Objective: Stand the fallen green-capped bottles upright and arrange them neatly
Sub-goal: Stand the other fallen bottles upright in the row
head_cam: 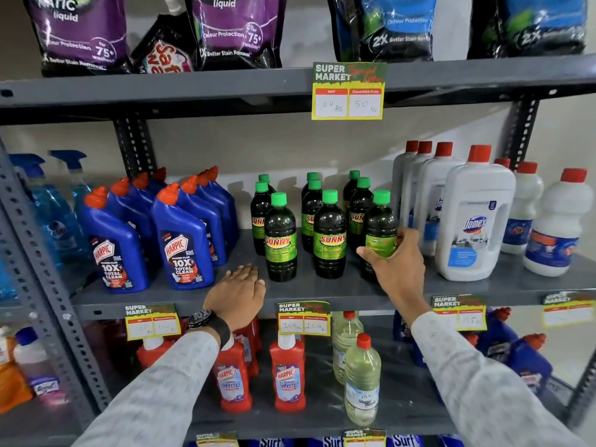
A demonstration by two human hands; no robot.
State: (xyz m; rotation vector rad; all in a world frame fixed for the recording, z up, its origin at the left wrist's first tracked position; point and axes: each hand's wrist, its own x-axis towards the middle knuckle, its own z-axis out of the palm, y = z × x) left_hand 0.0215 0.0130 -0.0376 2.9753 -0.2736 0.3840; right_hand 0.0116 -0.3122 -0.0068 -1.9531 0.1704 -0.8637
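Right hand: the right hand (395, 259) is wrapped around the lower body of the front right bottle (380, 233), thumb across the green label, fingers behind it.
Left hand: the left hand (238, 293) lies flat, palm down, fingers spread loosely, on the front edge of the middle shelf (322, 290); it holds nothing. A dark watch (201, 319) sits on that wrist.
Green-capped bottles: nine dark bottles (329, 235) with bright green caps and green-yellow "SUNNY" labels, all upright, standing in three columns of three at the centre of the middle shelf.
Held bottle: upright, at the front of the right column; its label faces away to the side, unlike the two other front labels.
Left neighbours: blue bottles with orange caps (182, 240) stand just beside the left column, in rows.
Right neighbours: white bottles with red caps (474, 217) stand close to the right column.
Shelf below: red bottles (288, 375) and a pale clear bottle (362, 380).
Shelf above: purple and blue pouches (238, 30), with a price tag (348, 91) on its edge.
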